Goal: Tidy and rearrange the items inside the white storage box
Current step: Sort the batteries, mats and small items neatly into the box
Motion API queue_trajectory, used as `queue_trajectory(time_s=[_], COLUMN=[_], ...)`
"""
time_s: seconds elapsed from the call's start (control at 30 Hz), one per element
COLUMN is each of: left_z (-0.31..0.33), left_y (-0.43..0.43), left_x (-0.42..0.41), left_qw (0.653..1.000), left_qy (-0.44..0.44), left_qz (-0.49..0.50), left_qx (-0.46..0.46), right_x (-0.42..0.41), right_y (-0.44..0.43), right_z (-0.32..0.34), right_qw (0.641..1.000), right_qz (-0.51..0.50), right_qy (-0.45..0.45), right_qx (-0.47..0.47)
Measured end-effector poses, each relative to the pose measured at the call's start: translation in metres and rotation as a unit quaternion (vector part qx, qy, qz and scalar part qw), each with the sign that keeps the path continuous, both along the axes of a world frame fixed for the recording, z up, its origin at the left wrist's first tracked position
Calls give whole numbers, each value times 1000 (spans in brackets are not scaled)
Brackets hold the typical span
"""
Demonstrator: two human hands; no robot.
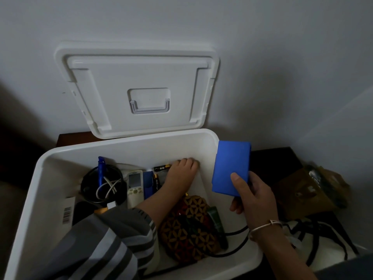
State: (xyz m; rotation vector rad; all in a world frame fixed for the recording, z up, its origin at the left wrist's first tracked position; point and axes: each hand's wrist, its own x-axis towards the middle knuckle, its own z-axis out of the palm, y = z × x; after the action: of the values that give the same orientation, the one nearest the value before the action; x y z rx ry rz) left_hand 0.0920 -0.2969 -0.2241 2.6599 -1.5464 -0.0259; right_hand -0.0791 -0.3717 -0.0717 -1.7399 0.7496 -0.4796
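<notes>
Dim room, plain grey wall (282, 47), dark tabletop (272, 156) pushed up against it. White storage box (121, 147) sits on it, open; lid (137, 91) stands leaning on the wall just behind the box.

Left hand (181, 174) is down inside the box at the far wall, fingers (190, 161) curled loosely onto the floor of the box, right beside a battery pack (161, 168). Can't tell if they're gripping anything. Striped grey sleeve (113, 239) covers the forearm and the near-left part of the box.

Right hand (252, 197) is outside and above the box's right rim, thumb on the front face and fingers wrapped behind a blue case (230, 168), held upright, firm grip. Thin bracelet (264, 226) on that wrist.

Inside the box, moving out from the left hand:
- small blue pouch (148, 182), touching a white remote (134, 186)
- left of the remote: coiled black cable (101, 184) with a white cable (107, 187) looped in it and a blue pen-like thing (101, 168) standing in the coil
- near left wall: white package with a barcode (67, 214)
- near right: patterned woven mat (187, 229), dark green tube (217, 221) lying against its right edge, a black cord (234, 247) running under it

Right of the box on the tabletop: brown bag (302, 190), white drawstring bag (323, 245).
</notes>
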Motion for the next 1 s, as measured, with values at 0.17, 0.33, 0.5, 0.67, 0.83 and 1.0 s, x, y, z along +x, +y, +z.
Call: queue_trajectory(time_s=[0.17,0.33,0.5,0.67,0.83,1.0], left_z=[0,8,41,95,124,113], left_y=[-6,0,29,85,137,155], left_x=[4,4,-6,-10,-30,-50], left_qw=[995,997,996,930,863,808], left_qy=[-45,-40,52,268,352,404], left_qz=[-28,-53,51,209,284,346], left_qx=[79,47,-48,-141,-227,-254], right_x=[0,0,-1,1,20,60], right_y=[-1,0,1,7,14,31], right_z=[-2,-2,-4,-3,2,-16], right_qw=[1000,1000,999,990,963,881], right_qz=[-1,-6,-10,2,88,133], right_qy=[6,5,17,66,188,344], right_qx=[-5,-3,-32,-128,-174,-297])
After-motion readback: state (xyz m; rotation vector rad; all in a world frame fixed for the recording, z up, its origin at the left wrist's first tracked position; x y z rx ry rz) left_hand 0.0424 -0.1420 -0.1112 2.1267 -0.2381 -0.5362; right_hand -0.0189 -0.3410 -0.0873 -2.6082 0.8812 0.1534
